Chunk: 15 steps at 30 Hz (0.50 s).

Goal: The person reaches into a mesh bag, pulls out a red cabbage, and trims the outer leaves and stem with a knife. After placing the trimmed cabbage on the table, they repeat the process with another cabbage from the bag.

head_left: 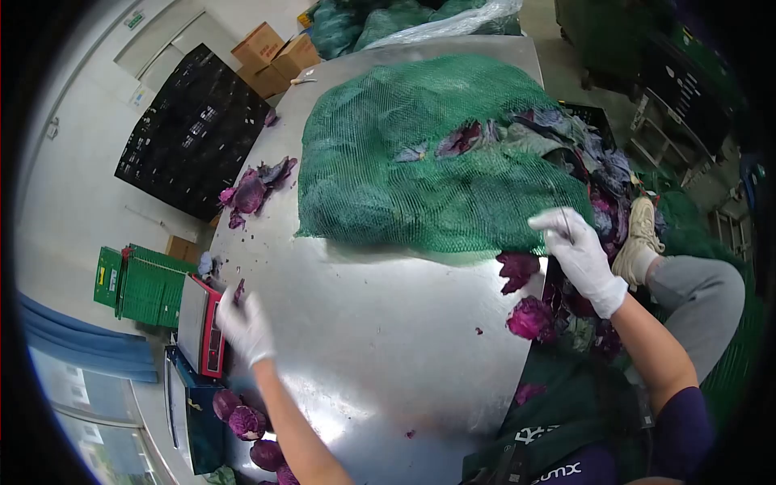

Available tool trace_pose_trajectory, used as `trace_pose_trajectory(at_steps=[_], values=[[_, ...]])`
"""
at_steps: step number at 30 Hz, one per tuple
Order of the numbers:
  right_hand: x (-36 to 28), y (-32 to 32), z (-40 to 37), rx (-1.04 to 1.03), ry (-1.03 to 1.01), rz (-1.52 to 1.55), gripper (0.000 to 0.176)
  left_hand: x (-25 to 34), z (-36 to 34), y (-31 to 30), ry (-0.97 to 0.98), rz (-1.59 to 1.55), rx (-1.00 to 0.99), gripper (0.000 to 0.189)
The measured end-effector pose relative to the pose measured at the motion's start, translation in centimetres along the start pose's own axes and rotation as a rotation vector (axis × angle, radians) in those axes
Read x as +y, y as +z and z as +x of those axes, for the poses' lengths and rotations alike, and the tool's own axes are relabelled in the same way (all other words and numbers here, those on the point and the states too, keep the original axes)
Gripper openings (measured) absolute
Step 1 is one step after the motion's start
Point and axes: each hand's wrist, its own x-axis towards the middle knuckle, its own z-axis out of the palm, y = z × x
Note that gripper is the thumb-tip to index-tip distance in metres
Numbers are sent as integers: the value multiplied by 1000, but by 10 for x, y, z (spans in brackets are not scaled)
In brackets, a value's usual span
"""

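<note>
Green mesh sack [428, 170] lies on the steel table [380, 323], its opening near the right hand [572, 250], presumably for easy reach; right fingers curled, clamping unclear; left hand [245, 327] blurred beside the red-sided scale [214, 338], finger state indeterminable.

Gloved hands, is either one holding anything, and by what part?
The left hand appears to hold a purple scrap by its lower end, though blur makes this unsure; whether the right hand holds anything cannot be told.
</note>
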Motion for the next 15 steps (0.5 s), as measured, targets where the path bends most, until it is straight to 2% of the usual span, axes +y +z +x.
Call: trace_pose_trajectory(at_steps=[1, 2, 3, 5, 6, 7, 8, 9, 10, 12, 13, 14, 15], values=[[-5, 10, 12, 58, -182, 26, 39, 0, 1, -5, 2, 10, 11, 45], [-10, 16, 25, 95, -216, 36, 40, 71, 14, 21, 136, 12, -42, 39], [3, 1, 58, 96, -232, 9, 43, 127, 30, 81, 98, -99, -205, 37], [17, 10, 93, 146, -114, -14, 49, 178, 55, 155, 422, -187, -278, 31], [44, 10, 109, 112, 12, -63, 52, 199, 68, 192, 469, -242, -385, 28], [33, 12, 105, 79, 288, 22, 50, 216, 76, 234, 498, -189, -518, 29], [61, 18, 95, 80, 225, 49, 50, 227, 80, 268, 504, -148, -677, 34], [46, 16, 80, 3, 362, 44, 45, 236, 81, 292, 455, -75, -791, 40], [31, 14, 66, -81, 497, 29, 42, 232, 80, 322, 421, -21, -835, 43], [6, 15, 34, -185, 448, 208, 39, 214, 97, 350, 352, -6, -898, 44], [-7, 20, 21, -195, 503, 277, 37, 199, 102, 367, 337, 5, -907, 45], [-25, 26, 8, -210, 585, 347, 36, 195, 112, 351, 304, 221, -1011, 47], [-29, 31, -1, -333, 655, 359, 38, 187, 122, 321, 275, 446, -1119, 49]])
